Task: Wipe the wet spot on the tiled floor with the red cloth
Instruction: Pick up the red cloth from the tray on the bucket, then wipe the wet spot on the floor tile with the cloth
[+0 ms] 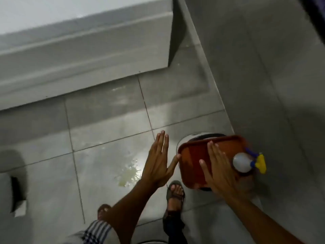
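Observation:
The wet spot (129,174) is a yellowish puddle on the grey tiled floor (105,120), just left of my hands. A red tray (192,166) rests on a white bucket (182,140) to the right of the puddle. A darker red patch inside the tray could be the red cloth; I cannot tell. My left hand (158,161) is flat with its fingers stretched out, and its thumb touches the tray's left edge. My right hand (219,169) hovers flat and open over the tray. Neither hand holds anything.
A white spray bottle (241,162) with a blue and yellow nozzle stands at the tray's right end. My sandalled feet (175,191) stand below the puddle. A white ledge (79,59) fills the upper left, a grey wall (263,67) the right, and a white fixture (8,191) the left edge.

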Motion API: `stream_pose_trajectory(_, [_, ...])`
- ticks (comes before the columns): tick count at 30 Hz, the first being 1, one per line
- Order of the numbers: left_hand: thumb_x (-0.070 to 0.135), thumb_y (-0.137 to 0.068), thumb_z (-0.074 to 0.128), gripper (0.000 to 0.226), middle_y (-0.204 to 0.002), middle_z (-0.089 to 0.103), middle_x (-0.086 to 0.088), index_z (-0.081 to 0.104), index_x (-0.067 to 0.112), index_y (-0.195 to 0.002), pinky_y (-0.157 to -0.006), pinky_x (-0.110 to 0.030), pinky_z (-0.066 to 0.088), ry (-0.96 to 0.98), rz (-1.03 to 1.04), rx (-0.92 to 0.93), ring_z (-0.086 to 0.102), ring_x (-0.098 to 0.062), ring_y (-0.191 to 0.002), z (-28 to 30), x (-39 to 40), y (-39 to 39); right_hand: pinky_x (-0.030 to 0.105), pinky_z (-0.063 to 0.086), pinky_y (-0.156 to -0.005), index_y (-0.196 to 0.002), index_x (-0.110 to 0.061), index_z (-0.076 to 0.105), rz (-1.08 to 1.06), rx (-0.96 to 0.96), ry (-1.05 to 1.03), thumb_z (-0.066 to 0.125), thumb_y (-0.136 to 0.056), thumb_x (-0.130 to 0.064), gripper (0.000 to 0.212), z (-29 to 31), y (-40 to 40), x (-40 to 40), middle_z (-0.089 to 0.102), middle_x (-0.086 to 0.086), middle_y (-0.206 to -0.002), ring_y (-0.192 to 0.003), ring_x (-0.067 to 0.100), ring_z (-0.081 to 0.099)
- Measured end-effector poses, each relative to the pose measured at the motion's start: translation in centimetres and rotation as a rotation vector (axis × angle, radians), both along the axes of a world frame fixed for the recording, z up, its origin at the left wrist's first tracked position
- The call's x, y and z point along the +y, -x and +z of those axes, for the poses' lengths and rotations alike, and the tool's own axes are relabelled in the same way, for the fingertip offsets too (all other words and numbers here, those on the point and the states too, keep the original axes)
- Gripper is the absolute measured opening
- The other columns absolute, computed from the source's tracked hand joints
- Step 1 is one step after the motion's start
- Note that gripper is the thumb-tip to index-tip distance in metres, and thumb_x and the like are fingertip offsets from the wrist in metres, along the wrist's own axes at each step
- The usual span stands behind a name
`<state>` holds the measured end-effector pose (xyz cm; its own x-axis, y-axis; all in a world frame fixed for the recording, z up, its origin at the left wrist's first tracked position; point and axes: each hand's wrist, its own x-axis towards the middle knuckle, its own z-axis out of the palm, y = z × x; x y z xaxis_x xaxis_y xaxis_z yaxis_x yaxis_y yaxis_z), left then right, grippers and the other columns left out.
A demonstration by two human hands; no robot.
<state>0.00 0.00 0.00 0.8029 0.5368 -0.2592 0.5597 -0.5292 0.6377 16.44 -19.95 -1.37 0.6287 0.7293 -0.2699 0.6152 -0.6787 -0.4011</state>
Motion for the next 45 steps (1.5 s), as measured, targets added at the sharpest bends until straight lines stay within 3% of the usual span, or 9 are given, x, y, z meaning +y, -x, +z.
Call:
stream_pose_trajectory(5, [0.053, -0.116, 0.035, 0.080, -0.190, -0.004, -0.003, 0.005, 0.013, -0.180, -0.143, -0.045, 0.014, 0.062, -0.034, 0.050, -0.009, -0.013, -0.176, -12.0, -5.8, -2.5, 0.054, 0.021, -0.139, -0.177, -0.012, 0.020, 0.139, -0.017, 0.113, 0.031, -0.114, -0.051, 0.075, -11.9, -1.4, -2.6, 0.019, 0.006, -0.185, -0.172, 0.025, 0.019])
stream_pose_trajectory(11, [0.037, -0.118, 0.042, 0.077, -0.190, -0.004, -0.005, 0.005, 0.009, -0.179, -0.143, -0.032, -0.002, -0.007, -0.025, 0.000, -0.011, -0.011, -0.175, -19.9, -9.8, -3.5, 0.058, 0.013, -0.140, -0.179, -0.016, 0.003, 0.243, -0.111, 0.132, 0.024, -0.114, -0.059, 0.080, -21.1, -1.5, -4.5, -0.001, 0.007, -0.189, -0.175, 0.029, 0.001])
stream_pose_trajectory(17, [0.034, -0.116, 0.042, 0.077, -0.187, -0.010, -0.006, 0.003, 0.006, -0.177, -0.141, -0.028, -0.010, -0.049, 0.038, 0.043, -0.024, -0.007, -0.172, -22.7, -12.1, -3.2, 0.059, 0.004, -0.140, -0.179, -0.019, 0.004, 0.168, -0.240, 0.109, 0.022, -0.110, -0.074, 0.090, -24.1, -0.2, -4.4, -0.003, 0.011, -0.189, -0.175, 0.033, -0.001])
stream_pose_trajectory(28, [0.043, -0.117, 0.039, 0.079, -0.189, -0.004, -0.011, 0.006, 0.005, -0.178, -0.144, -0.040, 0.002, -0.021, 0.036, -0.028, -0.013, -0.016, -0.176, -22.8, -11.3, -2.4, 0.040, -0.008, -0.140, -0.178, -0.033, 0.009, 0.049, -0.016, -0.083, 0.020, -0.119, -0.054, 0.064, -23.1, -0.4, -3.8, 0.006, -0.005, -0.188, -0.175, 0.018, -0.004])
stream_pose_trajectory(32, [0.049, -0.118, 0.030, 0.078, -0.190, -0.003, -0.009, 0.006, 0.007, -0.179, -0.144, -0.041, 0.004, -0.019, 0.115, -0.045, -0.006, -0.019, -0.177, -22.3, -9.2, 0.7, 0.045, 0.023, -0.131, -0.171, -0.043, 0.033, -0.330, 0.261, -0.185, 0.031, -0.115, -0.059, 0.059, -20.6, 0.3, -3.2, 0.032, -0.005, -0.182, -0.169, 0.022, 0.027])
stream_pose_trajectory(35, [0.045, -0.119, 0.033, 0.076, -0.190, -0.006, -0.008, 0.005, 0.008, -0.179, -0.144, -0.041, 0.002, -0.061, 0.129, -0.003, -0.006, -0.020, -0.177, -22.5, -6.9, 5.4, 0.043, 0.049, -0.115, -0.154, -0.039, 0.050, -0.730, 0.446, -0.309, 0.029, -0.111, -0.072, 0.057, -16.8, 2.2, -1.8, 0.068, -0.002, -0.145, -0.145, 0.034, 0.059])
stream_pose_trajectory(37, [0.040, -0.119, 0.040, 0.076, -0.190, -0.007, -0.007, 0.005, 0.009, -0.179, -0.144, -0.042, 0.002, -0.083, 0.151, 0.029, -0.006, -0.021, -0.177, -22.8, -5.2, 9.3, 0.051, 0.060, -0.108, -0.154, -0.045, 0.053, -0.853, 0.553, -0.418, 0.031, -0.109, -0.078, 0.060, -13.5, 4.0, -0.3, 0.070, -0.012, -0.143, -0.134, 0.023, 0.069])
stream_pose_trajectory(41, [0.043, -0.119, 0.038, 0.076, -0.190, -0.007, -0.004, 0.006, 0.011, -0.180, -0.144, -0.047, 0.004, -0.087, 0.240, 0.133, -0.006, -0.020, -0.177, -23.4, -1.6, 16.9, 0.022, 0.067, -0.079, -0.124, -0.076, 0.060, -0.751, 0.590, -0.456, 0.037, -0.092, -0.096, 0.044, -8.9, 9.6, 3.3, 0.076, -0.037, -0.119, -0.108, -0.004, 0.077])
stream_pose_trajectory(45, [0.041, -0.117, 0.039, 0.075, -0.189, -0.004, -0.007, 0.009, 0.009, -0.179, -0.143, -0.050, 0.006, -0.103, 0.336, 0.230, -0.004, -0.024, -0.177, -24.9, 2.0, 23.8, 0.012, 0.057, -0.075, -0.141, -0.031, 0.062, -0.685, 0.622, -0.438, 0.033, -0.091, -0.098, 0.089, -11.4, 17.0, 6.5, 0.073, -0.011, -0.101, -0.085, -0.012, 0.068])
